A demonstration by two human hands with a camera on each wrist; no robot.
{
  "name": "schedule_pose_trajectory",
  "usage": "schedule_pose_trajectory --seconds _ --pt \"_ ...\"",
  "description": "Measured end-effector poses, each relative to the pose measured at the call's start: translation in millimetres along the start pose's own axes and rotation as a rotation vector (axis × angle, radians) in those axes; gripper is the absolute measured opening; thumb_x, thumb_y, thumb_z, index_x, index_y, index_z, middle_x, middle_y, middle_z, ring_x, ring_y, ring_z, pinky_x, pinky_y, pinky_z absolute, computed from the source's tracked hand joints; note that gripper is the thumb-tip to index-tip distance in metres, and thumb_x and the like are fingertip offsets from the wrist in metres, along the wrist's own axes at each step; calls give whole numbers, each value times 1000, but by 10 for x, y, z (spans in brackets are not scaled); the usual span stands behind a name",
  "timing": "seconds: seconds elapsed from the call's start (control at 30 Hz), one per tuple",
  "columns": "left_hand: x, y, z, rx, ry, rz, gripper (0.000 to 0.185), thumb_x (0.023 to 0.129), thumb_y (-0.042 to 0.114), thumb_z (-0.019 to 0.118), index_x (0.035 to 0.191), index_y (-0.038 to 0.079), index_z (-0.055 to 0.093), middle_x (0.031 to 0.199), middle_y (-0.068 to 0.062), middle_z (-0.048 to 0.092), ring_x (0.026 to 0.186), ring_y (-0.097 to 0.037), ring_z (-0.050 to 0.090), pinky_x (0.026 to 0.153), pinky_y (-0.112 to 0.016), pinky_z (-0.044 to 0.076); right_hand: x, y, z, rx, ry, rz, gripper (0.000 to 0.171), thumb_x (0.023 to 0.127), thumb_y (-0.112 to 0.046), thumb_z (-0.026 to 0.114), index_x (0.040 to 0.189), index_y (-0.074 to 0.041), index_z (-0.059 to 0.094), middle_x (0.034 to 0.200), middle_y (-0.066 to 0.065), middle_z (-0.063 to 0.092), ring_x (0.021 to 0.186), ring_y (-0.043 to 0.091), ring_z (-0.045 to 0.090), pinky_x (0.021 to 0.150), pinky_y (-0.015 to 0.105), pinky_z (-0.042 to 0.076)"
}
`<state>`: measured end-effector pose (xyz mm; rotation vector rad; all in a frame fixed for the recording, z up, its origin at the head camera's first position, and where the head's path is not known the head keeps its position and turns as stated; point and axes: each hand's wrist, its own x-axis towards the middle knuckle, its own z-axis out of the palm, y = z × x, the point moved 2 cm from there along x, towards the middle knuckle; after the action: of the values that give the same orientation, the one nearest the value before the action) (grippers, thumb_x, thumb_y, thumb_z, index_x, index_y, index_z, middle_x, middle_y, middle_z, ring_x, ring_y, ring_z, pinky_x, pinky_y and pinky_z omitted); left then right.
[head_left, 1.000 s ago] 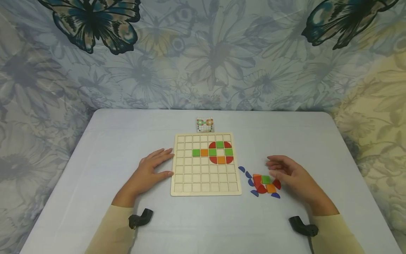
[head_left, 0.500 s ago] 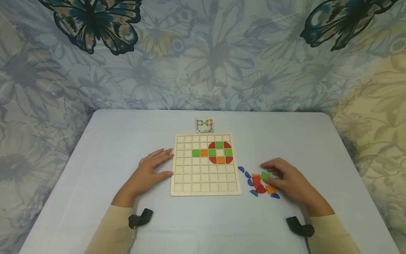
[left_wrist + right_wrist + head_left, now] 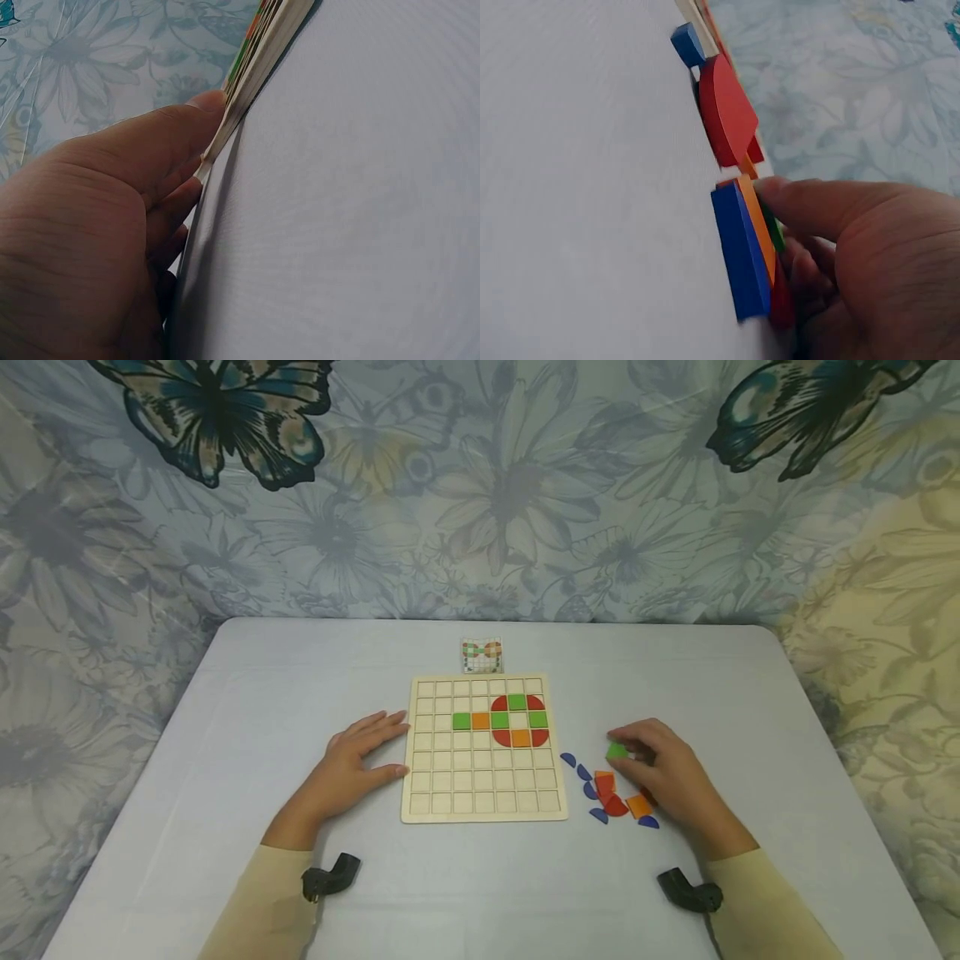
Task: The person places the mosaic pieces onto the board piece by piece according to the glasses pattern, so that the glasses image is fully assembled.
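The right hand (image 3: 870, 270) fills the corner at five o'clock, its fingers (image 3: 810, 206) curled in among loose pieces lying on the pale counter (image 3: 585, 187). A green piece (image 3: 774, 231) shows as a thin sliver against the fingers, just beside an orange piece (image 3: 756, 217) and a blue piece (image 3: 739, 251) that lie edge to edge at the centre. Toward twelve o'clock lie a red rounded piece (image 3: 727, 109) and a smaller blue piece (image 3: 686, 45), with the wooden board's edge (image 3: 692, 15) at the top.

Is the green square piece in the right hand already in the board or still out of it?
Out: the right hand pinches the green square beside the board.
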<state>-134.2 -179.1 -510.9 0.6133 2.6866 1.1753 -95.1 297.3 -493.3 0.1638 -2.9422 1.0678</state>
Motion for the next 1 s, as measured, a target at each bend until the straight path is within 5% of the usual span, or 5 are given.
schedule_pose_trajectory --seconds 0.2,0.47,0.67,0.83,1.0 --pt "-22 -19 -13 -7 -7 -13 69 96 38 87 158 18 61 168 8 45 160 -26 28 122 -62 16 132 -81 75 7 -11 52 21 98 -13 84 117 -5 79 127 12 57 110 30 60 93 29 54" --pt "-21 -17 -8 -7 -6 0 69 96 37 87 157 17 62 168 7 46 160 -29 30 122 -63 16 79 -84 -1 -49 -21 84 49 94 -19 89 135 -2 70 130 18 56 109 35 60 95 55 57" --pt "-18 -21 -17 9 -7 -12 69 96 37 87 158 19 62 168 11 45 160 -25 29 122 -62 16 46 -71 -70 -76 -59 53 33 94 -12 86 122 1 76 123 19 62 117 42 56 102 62 51" --pt "-20 -28 -19 2 -10 -16 68 97 38 86 158 20 61 168 13 44 160 -24 28 122 -62 16 66 -111 -36 -33 -87 96 26 97 -10 83 120 -4 72 117 15 65 112 38 59 96 57 55" --pt "-6 -33 -4 -6 -7 1 69 97 38 86 158 20 61 168 11 45 160 -26 29 121 -63 17 34 -145 -20 0 -60 103 19 99 -10 82 113 -10 69 99 5 67 92 27 60 77 34 56"
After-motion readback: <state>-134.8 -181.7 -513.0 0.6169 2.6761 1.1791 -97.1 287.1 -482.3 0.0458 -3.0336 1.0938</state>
